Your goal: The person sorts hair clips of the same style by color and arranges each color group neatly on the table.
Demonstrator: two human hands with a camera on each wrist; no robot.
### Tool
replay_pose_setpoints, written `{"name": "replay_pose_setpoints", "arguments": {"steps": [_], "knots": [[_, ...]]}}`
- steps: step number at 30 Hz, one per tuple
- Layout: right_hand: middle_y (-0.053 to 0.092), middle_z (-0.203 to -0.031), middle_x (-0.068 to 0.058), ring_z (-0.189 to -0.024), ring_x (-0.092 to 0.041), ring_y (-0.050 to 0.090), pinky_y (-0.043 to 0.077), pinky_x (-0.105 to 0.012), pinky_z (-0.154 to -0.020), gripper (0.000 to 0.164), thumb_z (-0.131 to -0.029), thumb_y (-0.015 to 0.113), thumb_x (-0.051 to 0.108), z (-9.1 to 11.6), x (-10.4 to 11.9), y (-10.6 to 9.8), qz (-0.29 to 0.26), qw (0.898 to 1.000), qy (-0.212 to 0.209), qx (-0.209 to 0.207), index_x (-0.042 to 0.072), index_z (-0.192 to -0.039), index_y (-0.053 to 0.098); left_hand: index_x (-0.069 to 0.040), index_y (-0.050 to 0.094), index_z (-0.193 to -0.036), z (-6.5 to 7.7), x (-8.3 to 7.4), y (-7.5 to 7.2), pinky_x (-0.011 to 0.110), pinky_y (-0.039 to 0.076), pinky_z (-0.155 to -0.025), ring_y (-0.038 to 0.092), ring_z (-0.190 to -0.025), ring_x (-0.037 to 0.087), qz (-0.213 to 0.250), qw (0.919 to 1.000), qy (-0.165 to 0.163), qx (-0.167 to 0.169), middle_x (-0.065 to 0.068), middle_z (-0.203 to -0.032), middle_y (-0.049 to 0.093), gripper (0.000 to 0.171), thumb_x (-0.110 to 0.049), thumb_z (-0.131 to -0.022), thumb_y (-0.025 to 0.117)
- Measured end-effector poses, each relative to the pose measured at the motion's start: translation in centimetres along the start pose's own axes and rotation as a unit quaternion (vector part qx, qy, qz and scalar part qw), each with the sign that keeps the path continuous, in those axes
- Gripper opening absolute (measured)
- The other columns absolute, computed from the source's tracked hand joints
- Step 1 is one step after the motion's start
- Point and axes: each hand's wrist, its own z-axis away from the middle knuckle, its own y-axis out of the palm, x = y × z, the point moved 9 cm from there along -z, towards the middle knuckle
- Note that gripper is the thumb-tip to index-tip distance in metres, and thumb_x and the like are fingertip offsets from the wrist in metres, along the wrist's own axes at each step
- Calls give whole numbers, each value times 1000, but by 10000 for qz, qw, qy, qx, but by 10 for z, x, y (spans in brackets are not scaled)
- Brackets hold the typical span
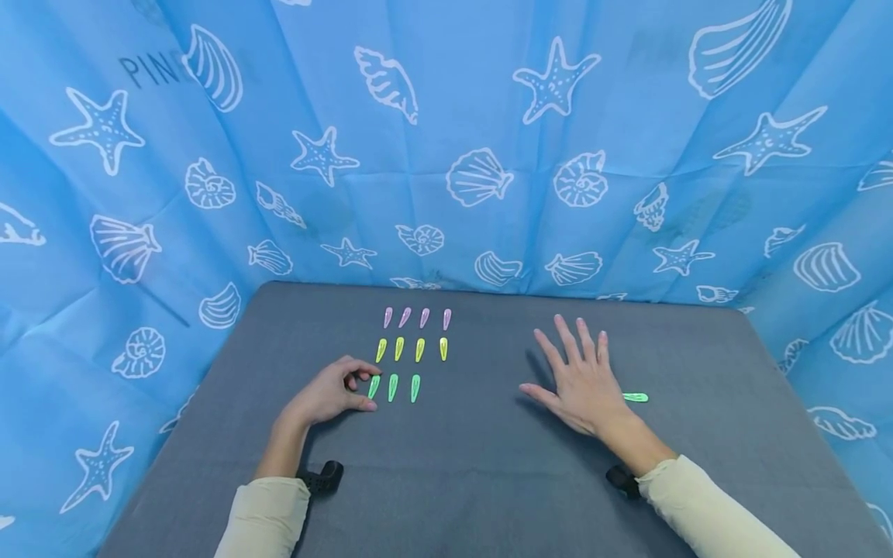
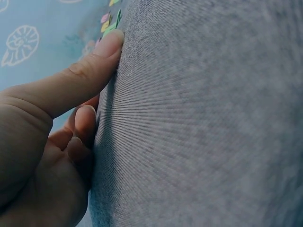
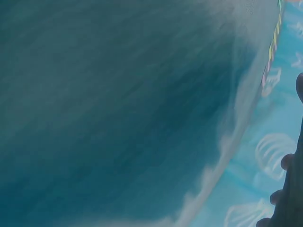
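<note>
At the left end of a row of three green hair clips, my left hand (image 1: 335, 394) holds the nearest green hair clip (image 1: 374, 387) by its two ends, index finger at the top and thumb at the bottom. In the left wrist view the thumb (image 2: 110, 43) lies right at the grey cloth, the other fingers curled beneath it. My right hand (image 1: 582, 380) is spread flat above the table, palm down, holding nothing. Just right of its wrist lies a single green hair clip (image 1: 636, 397), turned sideways and partly hidden by the hand.
Behind the green row lie a row of several yellow hair clips (image 1: 420, 350) and, farther back, a row of several pink ones (image 1: 425, 317). Grey cloth covers the table (image 1: 474, 496). A blue curtain (image 1: 446, 116) with white shells hangs along the back and sides.
</note>
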Motion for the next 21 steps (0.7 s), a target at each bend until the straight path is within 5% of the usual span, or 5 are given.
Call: {"name": "replay_pose_setpoints", "arguments": {"steps": [15,21], "knots": [[15,-167,-29,-150,-57,14,12,-78,-113,92,-94,59,65,44,-74,-12,-593,9943,810,372,14,-162,24,-19,70,-125,1,-2,0,33,40,-78,48,-88,18,-31,10000,-3,2,5,-110,55,51,-24,-78,89],[23,-160,-34,-139,-62,26,30,-77,-101,87,-97,62,57,58,-93,-14,-724,9916,1003,382,11,-161,25,-21,70,-125,0,-2,1,35,41,-79,49,-88,19,-16,10000,-49,-9,4,-110,55,51,-24,-78,90]]}}
